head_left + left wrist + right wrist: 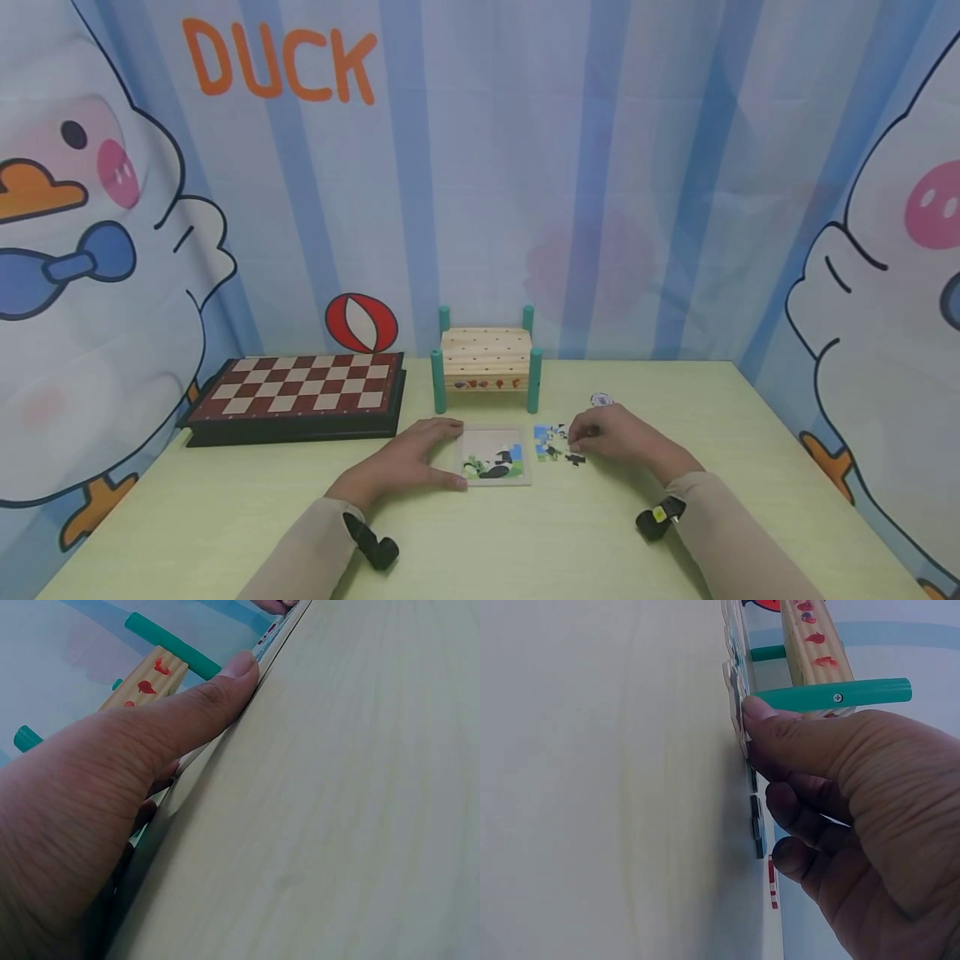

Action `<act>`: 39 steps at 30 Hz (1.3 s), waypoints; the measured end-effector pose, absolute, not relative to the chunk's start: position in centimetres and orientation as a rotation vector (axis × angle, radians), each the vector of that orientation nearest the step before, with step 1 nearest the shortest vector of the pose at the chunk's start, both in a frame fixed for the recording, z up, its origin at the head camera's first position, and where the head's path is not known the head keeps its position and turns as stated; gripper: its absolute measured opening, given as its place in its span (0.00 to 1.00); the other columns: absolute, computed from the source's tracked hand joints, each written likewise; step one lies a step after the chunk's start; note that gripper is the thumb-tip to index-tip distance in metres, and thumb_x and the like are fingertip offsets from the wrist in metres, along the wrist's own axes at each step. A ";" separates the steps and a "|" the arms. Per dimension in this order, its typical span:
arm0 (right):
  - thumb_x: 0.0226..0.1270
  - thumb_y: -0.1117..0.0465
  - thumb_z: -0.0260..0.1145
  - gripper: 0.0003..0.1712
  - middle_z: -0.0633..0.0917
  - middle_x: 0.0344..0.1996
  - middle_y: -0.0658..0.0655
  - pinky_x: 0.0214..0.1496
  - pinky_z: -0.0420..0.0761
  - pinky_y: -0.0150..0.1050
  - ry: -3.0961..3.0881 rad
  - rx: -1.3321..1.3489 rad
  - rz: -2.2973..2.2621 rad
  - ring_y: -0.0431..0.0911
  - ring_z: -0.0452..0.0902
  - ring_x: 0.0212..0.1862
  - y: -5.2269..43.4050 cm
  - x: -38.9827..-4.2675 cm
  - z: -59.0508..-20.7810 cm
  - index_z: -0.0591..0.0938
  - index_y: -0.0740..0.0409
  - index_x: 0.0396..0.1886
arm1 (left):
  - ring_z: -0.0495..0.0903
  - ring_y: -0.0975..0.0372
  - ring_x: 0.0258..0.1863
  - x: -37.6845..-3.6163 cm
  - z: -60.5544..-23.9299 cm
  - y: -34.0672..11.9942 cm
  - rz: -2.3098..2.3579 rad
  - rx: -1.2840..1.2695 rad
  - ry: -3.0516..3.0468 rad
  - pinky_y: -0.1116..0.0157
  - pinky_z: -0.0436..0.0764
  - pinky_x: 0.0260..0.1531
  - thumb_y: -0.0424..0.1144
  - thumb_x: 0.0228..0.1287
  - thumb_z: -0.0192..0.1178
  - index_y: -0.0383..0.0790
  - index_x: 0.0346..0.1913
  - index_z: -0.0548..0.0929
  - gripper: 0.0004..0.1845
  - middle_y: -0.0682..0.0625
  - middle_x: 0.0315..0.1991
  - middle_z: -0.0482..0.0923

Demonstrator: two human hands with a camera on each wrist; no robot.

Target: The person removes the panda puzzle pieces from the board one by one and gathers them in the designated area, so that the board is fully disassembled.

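A small square puzzle tray (525, 479) lies on the table in front of me, with a few green, black and blue pieces set in its lower part. My left hand (420, 460) holds the tray's left side, fingers on the far corner. Its thumb (191, 701) presses against the tray's near edge (274, 636). Loose puzzle pieces (552, 442) lie just right of the tray. My right hand (592, 433) reaches into them with curled fingers. Its index fingertip (754, 709) sits on a pale puzzle piece (737, 686). Darker pieces (758, 825) lie under the other fingers.
A wooden peg bench with teal legs (486, 358) stands just behind the tray. A folded chessboard (300, 392) lies at the back left. One small white piece (602, 400) sits alone behind my right hand. A duck-print curtain closes off the back and sides.
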State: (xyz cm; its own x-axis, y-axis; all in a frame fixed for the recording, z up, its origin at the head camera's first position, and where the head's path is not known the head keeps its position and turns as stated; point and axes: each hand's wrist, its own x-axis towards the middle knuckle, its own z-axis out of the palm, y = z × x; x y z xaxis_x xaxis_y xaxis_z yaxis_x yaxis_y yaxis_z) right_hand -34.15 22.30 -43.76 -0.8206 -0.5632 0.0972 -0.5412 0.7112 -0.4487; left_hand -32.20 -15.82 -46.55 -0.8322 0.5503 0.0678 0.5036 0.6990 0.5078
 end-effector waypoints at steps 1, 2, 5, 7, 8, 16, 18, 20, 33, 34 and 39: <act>0.68 0.54 0.71 0.04 0.84 0.33 0.39 0.39 0.78 0.38 2.860 -0.923 -0.733 0.37 0.76 0.35 22.3 -34.1 -43.8 0.87 0.47 0.34 | 0.55 0.53 0.77 -32.2 -46.5 -15.8 0.803 0.874 2.812 0.46 0.58 0.74 0.73 0.49 0.67 0.48 0.73 0.70 0.52 0.54 0.75 0.63; 0.68 0.54 0.71 0.04 0.84 0.33 0.39 0.39 0.78 0.38 2.859 -0.924 -0.738 0.38 0.76 0.35 22.3 -34.1 -43.8 0.87 0.47 0.34 | 0.54 0.53 0.77 -32.2 -46.5 -15.8 0.803 0.871 2.812 0.47 0.58 0.74 0.73 0.49 0.67 0.48 0.73 0.70 0.52 0.54 0.75 0.63; 0.69 0.55 0.70 0.03 0.84 0.34 0.40 0.39 0.78 0.38 2.853 -0.931 -0.749 0.38 0.75 0.35 22.3 -34.1 -43.8 0.87 0.47 0.35 | 0.54 0.54 0.77 -32.2 -46.5 -15.8 0.809 0.867 2.808 0.47 0.57 0.74 0.73 0.49 0.67 0.49 0.73 0.70 0.51 0.55 0.75 0.63; 0.69 0.56 0.70 0.03 0.84 0.34 0.40 0.39 0.78 0.38 2.853 -0.935 -0.757 0.38 0.75 0.35 22.4 -34.1 -43.8 0.87 0.46 0.36 | 0.54 0.54 0.77 -32.3 -46.5 -15.8 0.812 0.865 2.806 0.47 0.57 0.74 0.73 0.49 0.68 0.49 0.73 0.70 0.51 0.55 0.75 0.63; 0.70 0.56 0.69 0.02 0.84 0.34 0.40 0.39 0.78 0.39 2.854 -0.936 -0.760 0.38 0.76 0.36 22.4 -34.1 -43.8 0.88 0.46 0.36 | 0.54 0.54 0.77 -32.3 -46.5 -15.8 0.812 0.862 2.805 0.47 0.57 0.74 0.73 0.49 0.68 0.49 0.74 0.70 0.51 0.55 0.75 0.63; 0.71 0.56 0.68 0.03 0.84 0.35 0.39 0.38 0.77 0.38 2.850 -0.910 -0.842 0.40 0.75 0.34 22.0 -33.8 -43.5 0.87 0.42 0.38 | 0.54 0.55 0.77 -32.5 -46.6 -15.9 0.813 0.866 2.805 0.47 0.57 0.74 0.74 0.48 0.67 0.50 0.73 0.70 0.52 0.56 0.75 0.63; 0.71 0.56 0.68 0.03 0.84 0.35 0.40 0.36 0.77 0.38 2.839 -0.923 -0.856 0.41 0.74 0.33 21.8 -33.8 -43.5 0.87 0.43 0.39 | 0.54 0.55 0.77 -32.5 -46.7 -15.9 0.813 0.865 2.805 0.47 0.57 0.74 0.74 0.48 0.67 0.50 0.73 0.70 0.52 0.57 0.74 0.63; 0.72 0.55 0.67 0.03 0.84 0.34 0.40 0.35 0.77 0.37 2.827 -0.924 -0.859 0.40 0.74 0.33 21.6 -33.8 -43.4 0.87 0.43 0.39 | 0.54 0.56 0.77 -32.6 -46.9 -15.9 0.814 0.863 2.802 0.48 0.57 0.74 0.74 0.48 0.67 0.51 0.73 0.70 0.52 0.57 0.75 0.63; 0.71 0.48 0.68 0.08 0.83 0.36 0.41 0.31 0.81 0.37 2.679 -1.098 -0.876 0.40 0.78 0.30 16.6 -33.9 -42.9 0.85 0.43 0.43 | 0.53 0.56 0.77 -32.4 -46.6 -15.9 0.806 0.827 2.808 0.48 0.57 0.74 0.75 0.47 0.67 0.53 0.74 0.69 0.52 0.58 0.75 0.62; 0.70 0.48 0.68 0.08 0.82 0.37 0.41 0.34 0.81 0.37 2.688 -1.130 -0.857 0.40 0.78 0.33 16.1 -34.0 -43.0 0.85 0.43 0.43 | 0.53 0.57 0.77 -32.4 -46.6 -15.9 0.803 0.821 2.809 0.49 0.57 0.75 0.75 0.47 0.67 0.53 0.74 0.69 0.52 0.59 0.75 0.62; 0.66 0.49 0.72 0.10 0.83 0.38 0.41 0.45 0.78 0.40 2.714 -1.188 -0.783 0.40 0.76 0.40 13.8 -34.4 -43.1 0.86 0.47 0.42 | 0.54 0.56 0.77 -32.3 -46.7 -15.9 0.820 0.849 2.803 0.48 0.58 0.74 0.74 0.48 0.67 0.52 0.74 0.69 0.51 0.58 0.74 0.63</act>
